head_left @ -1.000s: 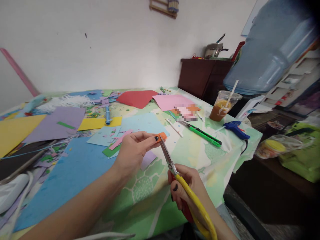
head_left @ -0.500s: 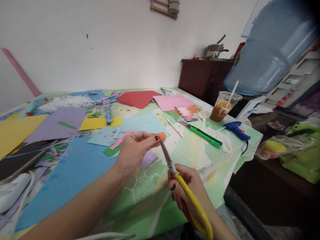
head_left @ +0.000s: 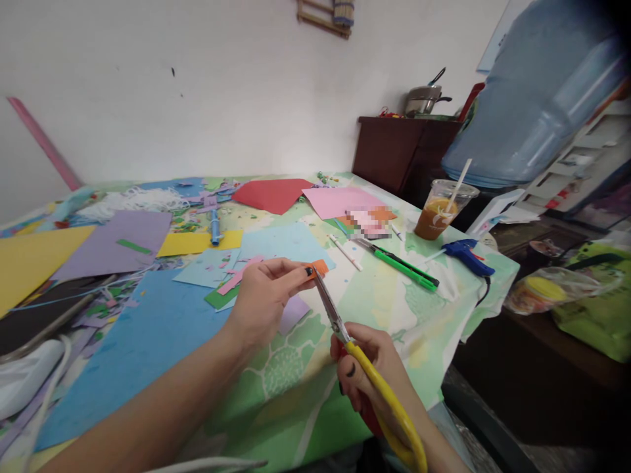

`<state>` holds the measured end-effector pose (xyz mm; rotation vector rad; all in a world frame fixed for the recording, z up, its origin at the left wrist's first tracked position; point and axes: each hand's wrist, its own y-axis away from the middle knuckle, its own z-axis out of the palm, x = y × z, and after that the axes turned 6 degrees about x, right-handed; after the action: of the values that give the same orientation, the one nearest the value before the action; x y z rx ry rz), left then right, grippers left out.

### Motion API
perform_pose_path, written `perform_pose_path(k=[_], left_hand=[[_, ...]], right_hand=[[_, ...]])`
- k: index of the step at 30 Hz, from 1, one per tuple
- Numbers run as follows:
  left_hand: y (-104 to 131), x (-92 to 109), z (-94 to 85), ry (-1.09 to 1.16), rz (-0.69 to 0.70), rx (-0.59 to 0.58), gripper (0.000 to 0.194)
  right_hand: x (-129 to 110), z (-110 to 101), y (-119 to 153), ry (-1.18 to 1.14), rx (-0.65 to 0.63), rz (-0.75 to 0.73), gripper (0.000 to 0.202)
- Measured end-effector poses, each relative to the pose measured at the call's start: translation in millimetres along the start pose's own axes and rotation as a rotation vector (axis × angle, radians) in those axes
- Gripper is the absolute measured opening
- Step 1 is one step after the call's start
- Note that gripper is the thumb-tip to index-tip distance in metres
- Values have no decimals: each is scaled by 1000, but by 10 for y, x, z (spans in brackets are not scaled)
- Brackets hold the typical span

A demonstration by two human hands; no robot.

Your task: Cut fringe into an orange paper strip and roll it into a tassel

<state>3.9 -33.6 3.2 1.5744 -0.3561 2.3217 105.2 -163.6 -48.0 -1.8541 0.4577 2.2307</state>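
Note:
Between the thumb and fingers of my left hand (head_left: 266,295) is a small orange paper piece (head_left: 321,266), held above the table. My right hand (head_left: 372,368) is closed round the handles of yellow-and-red scissors (head_left: 335,322). The scissor tips meet the orange piece beside my left thumb; the blades look nearly closed. Under and beside my left hand lie a pink paper strip (head_left: 231,282), a green paper piece (head_left: 219,299) and a lilac paper piece (head_left: 294,314).
A green utility knife (head_left: 404,268), a blue glue gun (head_left: 467,257) and a cup of brown drink (head_left: 436,213) stand or lie to the right. A large blue sheet (head_left: 142,348) is at left, with white string (head_left: 133,205) behind. A water bottle (head_left: 532,98) rises at right.
The scissor handles and the fingers of my right hand have shifted slightly, and the blades look closer together. My left hand stays in place with the orange piece.

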Motion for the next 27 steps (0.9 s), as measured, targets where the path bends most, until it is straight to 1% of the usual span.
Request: perform_pose_path(k=[3, 6, 11, 14, 21, 27], left_hand=[[4, -5, 1, -1, 2, -5, 10], [21, 8, 18, -4, 5, -1, 10], [39, 18, 31, -8, 6, 10, 6], [38, 5, 22, 11, 10, 20, 6], [29, -2, 25, 31, 3, 46, 7], [35, 4, 29, 41, 1, 36, 8]], right_hand=[[-17, -2, 6, 13, -7, -12, 48], [-20, -10, 11, 29, -23, -34, 46], [-2, -23, 14, 52, -28, -3, 46], [2, -14, 14, 43, -21, -22, 49], [-18, 26, 5, 53, 17, -7, 41], [-16, 36, -4, 46, 28, 13, 35]])
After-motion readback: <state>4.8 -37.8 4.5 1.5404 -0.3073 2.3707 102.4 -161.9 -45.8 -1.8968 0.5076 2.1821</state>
